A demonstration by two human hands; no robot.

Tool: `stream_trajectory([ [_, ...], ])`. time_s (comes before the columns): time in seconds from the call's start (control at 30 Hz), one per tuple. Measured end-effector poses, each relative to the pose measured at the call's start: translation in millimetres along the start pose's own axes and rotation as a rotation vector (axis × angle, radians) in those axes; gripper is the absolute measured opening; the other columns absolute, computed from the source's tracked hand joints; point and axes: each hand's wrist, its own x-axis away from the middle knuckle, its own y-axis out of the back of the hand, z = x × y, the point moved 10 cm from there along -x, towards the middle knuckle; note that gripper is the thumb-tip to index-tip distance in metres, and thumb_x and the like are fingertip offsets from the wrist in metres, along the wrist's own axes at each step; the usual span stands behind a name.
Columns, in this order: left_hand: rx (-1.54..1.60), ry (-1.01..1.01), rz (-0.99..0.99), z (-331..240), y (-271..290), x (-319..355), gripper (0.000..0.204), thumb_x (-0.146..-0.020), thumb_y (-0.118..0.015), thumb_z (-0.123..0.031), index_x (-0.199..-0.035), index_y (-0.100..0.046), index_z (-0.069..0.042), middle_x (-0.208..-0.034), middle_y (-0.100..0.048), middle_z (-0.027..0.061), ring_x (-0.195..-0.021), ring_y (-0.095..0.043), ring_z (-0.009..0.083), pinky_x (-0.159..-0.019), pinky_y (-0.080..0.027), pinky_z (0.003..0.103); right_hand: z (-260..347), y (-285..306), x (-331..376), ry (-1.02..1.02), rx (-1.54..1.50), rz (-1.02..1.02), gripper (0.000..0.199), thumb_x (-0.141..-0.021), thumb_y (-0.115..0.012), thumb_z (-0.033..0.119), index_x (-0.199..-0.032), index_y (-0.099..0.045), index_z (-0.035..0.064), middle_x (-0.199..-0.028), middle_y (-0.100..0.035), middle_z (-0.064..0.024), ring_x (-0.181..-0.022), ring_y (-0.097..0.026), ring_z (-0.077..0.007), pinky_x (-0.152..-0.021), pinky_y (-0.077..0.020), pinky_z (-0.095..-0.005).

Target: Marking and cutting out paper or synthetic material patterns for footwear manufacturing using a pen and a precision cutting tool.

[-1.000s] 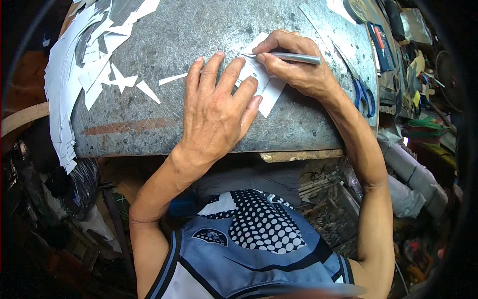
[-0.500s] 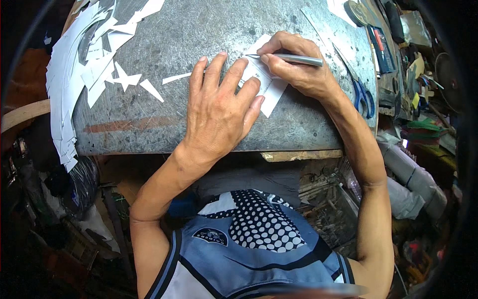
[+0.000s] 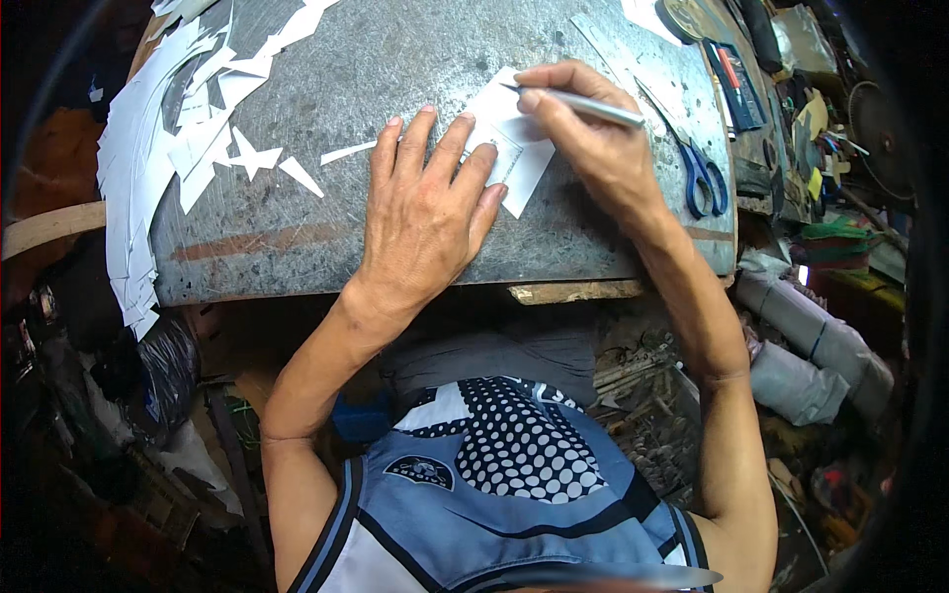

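My left hand (image 3: 420, 212) lies flat on the metal tabletop, fingers spread, its fingertips against the left edge of a small white paper (image 3: 531, 178). Faint print and a fold or cut line show on that paper. In my right hand (image 3: 598, 148) a slim silver pen-shaped tool (image 3: 605, 110) is pinched between thumb and fingers. Its dark pointed tip is over the paper's upper part; whether it touches, I cannot tell. A thin white paper strip (image 3: 346, 152) pokes out left of my left fingers.
White paper offcuts (image 3: 133, 198) pile along the table's left edge, with small pieces (image 3: 301, 176) nearby. At right lie blue-handled scissors (image 3: 703, 186) beside a long flat strip (image 3: 598, 42). A tape roll (image 3: 684, 20) and a dark tray (image 3: 736, 89) sit at the far right.
My right hand has shifted slightly, and the tool's tip now points at a spot nearer the paper's top. My left hand has slid a little left, uncovering more paper. The view has shifted slightly.
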Motion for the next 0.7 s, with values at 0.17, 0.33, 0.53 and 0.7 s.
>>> stream_trajectory([
  [0.17,0.009,-0.001,-0.003,1,-2,0,0.032,-0.088,-0.069,-0.026,-0.115,-0.067,-0.008,-0.132,-0.058,0.0161,-0.129,-0.047,0.0381,-0.112,-0.030,0.056,6,-17,5,0.102,0.197,0.011,0.017,-0.091,-0.067,0.016,-0.099,-0.070,0.0009,-0.084,-0.069,-0.0062,-0.073,-0.065,-0.0105,-0.063,-0.0526,-0.0245],
  [0.33,0.016,0.009,-0.004,2,-1,0,0.034,-0.088,-0.070,-0.026,-0.116,-0.067,-0.008,-0.133,-0.057,0.0162,-0.130,-0.046,0.0383,-0.112,-0.029,0.056,3,-20,4,0.102,0.224,0.021,0.015,-0.090,-0.068,0.014,-0.095,-0.070,-0.0002,-0.085,-0.071,-0.0088,-0.075,-0.070,-0.0149,-0.064,-0.0562,-0.0277],
  [0.53,0.030,0.018,0.005,3,-2,0,0.033,-0.087,-0.070,-0.025,-0.115,-0.067,-0.008,-0.133,-0.057,0.0158,-0.130,-0.046,0.0384,-0.112,-0.029,0.056,4,-20,3,0.081,0.203,0.010,0.015,-0.090,-0.067,0.014,-0.094,-0.070,-0.0007,-0.083,-0.070,-0.0084,-0.073,-0.069,-0.0148,-0.063,-0.0557,-0.0278],
  [0.7,0.030,0.019,-0.002,1,-1,0,0.033,-0.087,-0.071,-0.025,-0.114,-0.067,-0.008,-0.133,-0.057,0.0154,-0.130,-0.046,0.0383,-0.112,-0.029,0.056,4,-19,3,0.094,0.228,0.011,0.014,-0.089,-0.067,0.013,-0.093,-0.070,-0.0003,-0.082,-0.071,-0.0088,-0.072,-0.069,-0.0153,-0.062,-0.0557,-0.0283],
])
